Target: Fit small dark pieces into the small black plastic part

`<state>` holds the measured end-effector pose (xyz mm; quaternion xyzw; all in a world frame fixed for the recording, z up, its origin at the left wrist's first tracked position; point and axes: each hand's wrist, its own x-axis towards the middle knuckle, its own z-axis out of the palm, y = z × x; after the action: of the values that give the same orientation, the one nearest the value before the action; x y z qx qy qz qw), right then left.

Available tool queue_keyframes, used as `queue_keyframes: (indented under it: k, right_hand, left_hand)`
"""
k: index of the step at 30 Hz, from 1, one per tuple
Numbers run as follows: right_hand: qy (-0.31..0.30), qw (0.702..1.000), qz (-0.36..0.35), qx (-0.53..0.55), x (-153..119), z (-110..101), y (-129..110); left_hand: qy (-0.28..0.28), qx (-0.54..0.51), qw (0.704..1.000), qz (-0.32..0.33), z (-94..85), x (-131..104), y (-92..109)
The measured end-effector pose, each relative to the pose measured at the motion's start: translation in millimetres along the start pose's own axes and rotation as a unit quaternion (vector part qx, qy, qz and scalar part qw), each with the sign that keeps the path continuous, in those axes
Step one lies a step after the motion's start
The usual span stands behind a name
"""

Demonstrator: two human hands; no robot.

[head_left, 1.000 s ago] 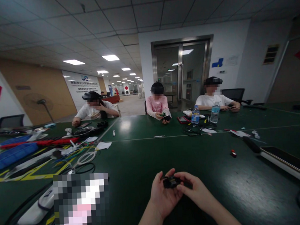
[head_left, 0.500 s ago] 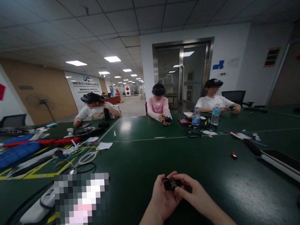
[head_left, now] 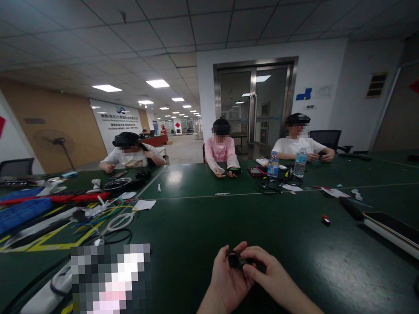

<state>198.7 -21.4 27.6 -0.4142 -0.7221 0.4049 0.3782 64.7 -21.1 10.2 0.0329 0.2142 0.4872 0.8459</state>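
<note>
A small black object [head_left: 235, 259], whose kind I cannot make out, is held between my two hands above the near part of the dark green table [head_left: 185, 232]. My left hand [head_left: 230, 281] cradles it, palm up, with the thumb and fingertips around its left end. From the right, my right hand [head_left: 265, 270] pinches its other end between thumb and fingers. Parts of the object are hidden behind the fingers.
Left of my hands lie a white power strip [head_left: 45, 294], cables and a blue tray [head_left: 21, 216]. A small red-and-silver item [head_left: 325, 220] and a flat device [head_left: 400, 236] lie to the right. Water bottles [head_left: 300, 163] stand farther back, near three seated people.
The black object has turned slightly in my fingers, and my right hand has shifted a little. Across the table, the middle person's hands have moved apart.
</note>
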Motion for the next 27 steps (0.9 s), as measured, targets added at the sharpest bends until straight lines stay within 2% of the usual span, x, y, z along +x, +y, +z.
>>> queue_keyframes:
  k: [7,14,27]
  right_hand:
    - [0.008,1.0,0.001,0.0,-1.9,1.8,-0.8]
    - [0.007,1.0,0.009,0.029,1.1,0.2,4.1]
    - [-0.017,0.999,0.019,0.044,0.8,1.6,1.2]
  left_hand:
    - [0.033,0.005,0.999,0.005,4.9,-1.4,0.3]
    - [-0.022,0.003,1.0,0.007,-1.7,1.0,0.6]
    - [-0.007,0.014,1.0,0.02,-3.1,2.7,-4.3]
